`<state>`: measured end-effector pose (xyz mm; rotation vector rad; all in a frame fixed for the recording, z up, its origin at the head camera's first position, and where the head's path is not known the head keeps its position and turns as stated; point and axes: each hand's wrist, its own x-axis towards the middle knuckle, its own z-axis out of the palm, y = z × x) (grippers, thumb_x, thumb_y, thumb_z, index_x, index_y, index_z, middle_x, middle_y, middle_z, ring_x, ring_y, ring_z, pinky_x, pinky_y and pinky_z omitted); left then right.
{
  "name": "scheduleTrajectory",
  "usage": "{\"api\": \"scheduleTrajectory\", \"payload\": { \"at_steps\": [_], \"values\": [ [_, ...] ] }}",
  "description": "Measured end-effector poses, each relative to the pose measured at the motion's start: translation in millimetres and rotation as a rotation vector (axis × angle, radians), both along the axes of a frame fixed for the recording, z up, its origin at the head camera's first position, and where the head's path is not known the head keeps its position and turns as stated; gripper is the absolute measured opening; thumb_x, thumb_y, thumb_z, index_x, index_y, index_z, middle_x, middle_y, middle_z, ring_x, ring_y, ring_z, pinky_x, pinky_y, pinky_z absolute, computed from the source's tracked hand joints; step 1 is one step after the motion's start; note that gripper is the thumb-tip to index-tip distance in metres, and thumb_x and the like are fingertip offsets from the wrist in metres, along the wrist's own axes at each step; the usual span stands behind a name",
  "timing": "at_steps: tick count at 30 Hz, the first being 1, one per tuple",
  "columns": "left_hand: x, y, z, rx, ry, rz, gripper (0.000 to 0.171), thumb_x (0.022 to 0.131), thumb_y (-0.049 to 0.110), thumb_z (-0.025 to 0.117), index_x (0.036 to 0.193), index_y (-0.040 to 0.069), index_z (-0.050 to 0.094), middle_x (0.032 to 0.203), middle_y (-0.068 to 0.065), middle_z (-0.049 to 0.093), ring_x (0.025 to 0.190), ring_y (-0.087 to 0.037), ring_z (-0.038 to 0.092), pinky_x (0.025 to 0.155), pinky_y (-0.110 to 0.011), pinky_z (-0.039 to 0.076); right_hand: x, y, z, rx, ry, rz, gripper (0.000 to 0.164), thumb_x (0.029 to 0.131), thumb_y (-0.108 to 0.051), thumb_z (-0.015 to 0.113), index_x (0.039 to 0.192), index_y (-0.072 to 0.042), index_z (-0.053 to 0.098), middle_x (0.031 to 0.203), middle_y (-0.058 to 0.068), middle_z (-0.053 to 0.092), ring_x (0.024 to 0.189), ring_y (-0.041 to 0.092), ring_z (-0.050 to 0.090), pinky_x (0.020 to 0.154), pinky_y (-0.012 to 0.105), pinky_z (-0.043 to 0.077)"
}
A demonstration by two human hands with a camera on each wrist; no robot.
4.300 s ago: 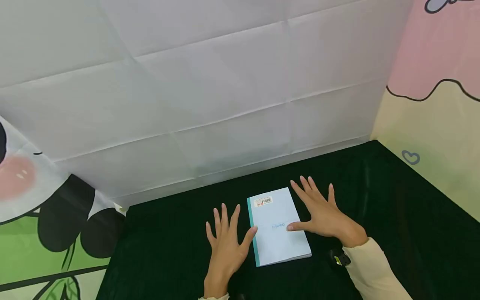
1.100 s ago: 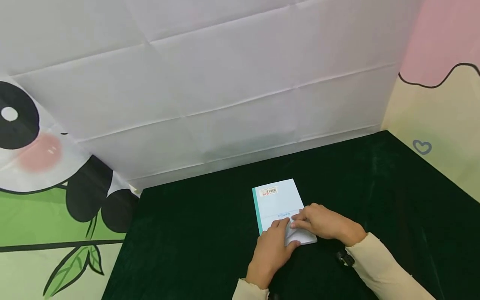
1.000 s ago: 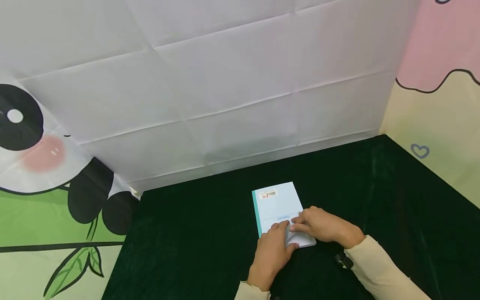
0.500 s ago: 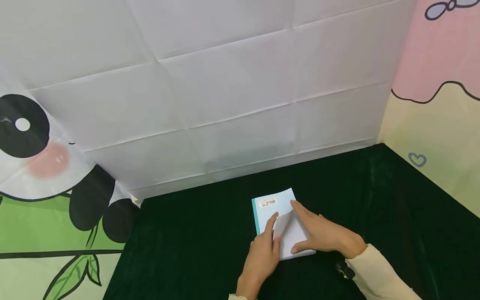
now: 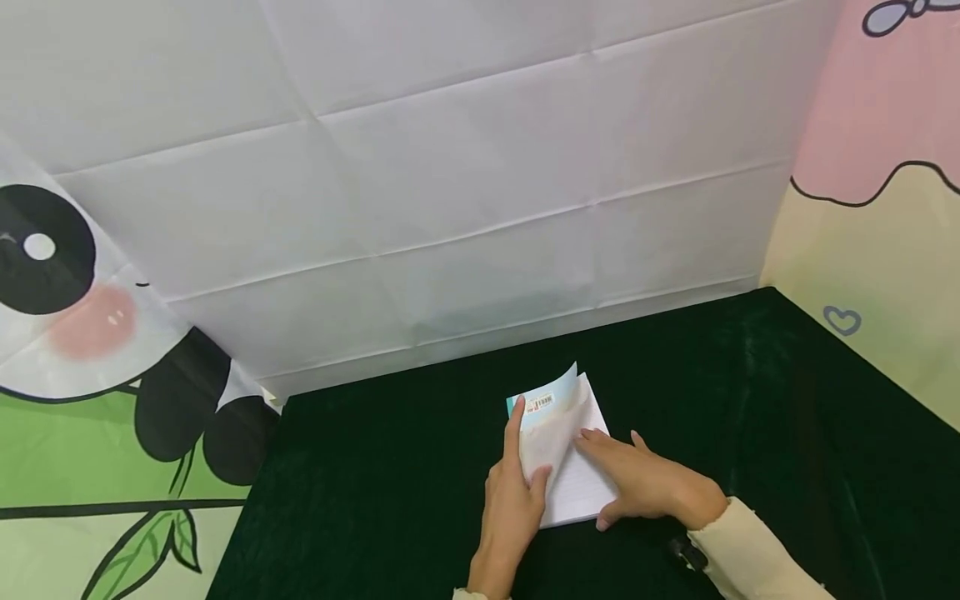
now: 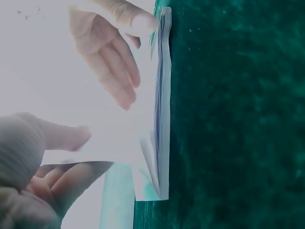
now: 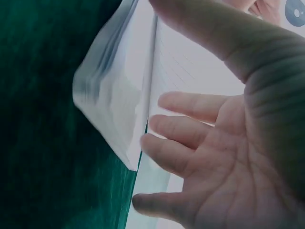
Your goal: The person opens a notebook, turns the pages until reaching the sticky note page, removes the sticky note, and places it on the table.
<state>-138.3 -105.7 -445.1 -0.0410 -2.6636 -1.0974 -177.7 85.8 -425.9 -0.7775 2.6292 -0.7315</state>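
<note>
A notebook (image 5: 581,496) lies on the dark green cloth, its pale blue cover (image 5: 558,387) with a barcode sticker lifted and curled toward the left. Ruled white paper shows beneath. My left hand (image 5: 512,504) pinches the raised cover; in the left wrist view the thumb of that left hand (image 6: 28,157) lies on the white inner side and its fingers are behind. On the right side of the notebook is my right hand (image 5: 648,479), fingers spread, fingertips at the open page. The right wrist view shows this right hand (image 7: 209,138) palm-on with nothing gripped, beside the page edges.
Dark green cloth (image 5: 375,483) covers the table around the notebook. A white creased backdrop (image 5: 450,208) rises behind it. Printed cartoon panels stand at the left (image 5: 90,350) and right (image 5: 885,275).
The cover was flat, then its lower right corner was lifted; now it is raised further and curls left. My left hand shifted left with it, and my right hand's fingers left the cover.
</note>
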Motion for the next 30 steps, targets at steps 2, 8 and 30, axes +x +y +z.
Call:
{"api": "scheduleTrajectory", "payload": {
  "at_steps": [2,8,30],
  "values": [
    [-1.4,1,0.6,-0.001,0.003,0.003,0.091,0.086,0.015,0.069,0.148,0.046,0.009,0.128,-0.009,0.062,0.092,-0.015,0.065,0.068,-0.028,0.051,-2.1,2,0.9,-0.020,-0.004,-0.040,0.116,0.065,-0.032,0.086,0.153,-0.014,0.012,0.148,0.014,0.042,0.126,0.028,0.050,0.108,0.067,0.022],
    [-0.7,5,-3.1,0.016,-0.031,0.002,0.064,0.092,0.045,0.054,0.144,0.051,0.019,0.086,-0.003,0.067,0.063,-0.002,0.050,0.057,-0.018,0.040,-4.9,6,2.7,-0.082,0.036,-0.100,0.116,0.073,-0.035,0.080,0.153,-0.024,-0.004,0.148,0.016,0.042,0.114,0.023,0.058,0.097,0.047,0.047],
    [9.1,-14,32.5,0.024,-0.021,0.109,0.031,0.091,0.013,0.055,0.112,0.032,0.067,0.102,0.003,0.061,0.081,-0.008,0.051,0.068,-0.022,0.047,3.5,-7,-2.6,0.050,0.174,0.067,0.046,0.074,-0.013,0.079,0.118,-0.012,0.067,0.139,0.009,0.055,0.135,0.032,0.045,0.111,0.063,0.024]
  ]
}}
